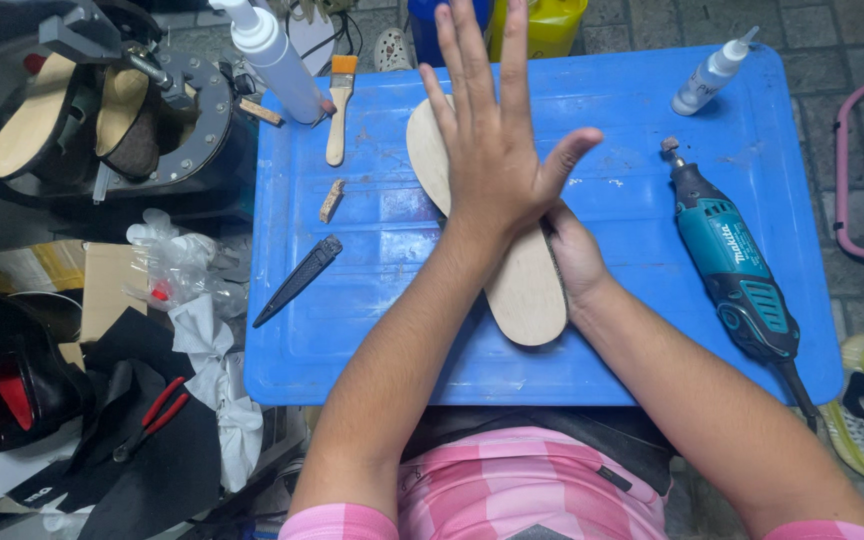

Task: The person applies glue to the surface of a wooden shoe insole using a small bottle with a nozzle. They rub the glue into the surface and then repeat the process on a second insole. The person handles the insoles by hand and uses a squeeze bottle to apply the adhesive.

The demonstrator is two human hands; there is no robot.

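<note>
A tan shoe insole (527,295) lies lengthwise on a blue plastic board (352,330). My left hand (492,130) lies flat on the insole's far half, fingers straight and spread, thumb out to the right. My right hand (577,255) sits at the insole's right edge, just under my left wrist. Its fingers curl onto the insole and are partly hidden by the left hand.
On the board lie a teal rotary tool (732,265) at right, a small white bottle (712,75), a brush (339,100), a cork-like block (331,200) and a black pointed tool (300,278). Left of the board are a shoe stand with soles (37,115), a tall white bottle (272,50) and red-handled pliers (157,412).
</note>
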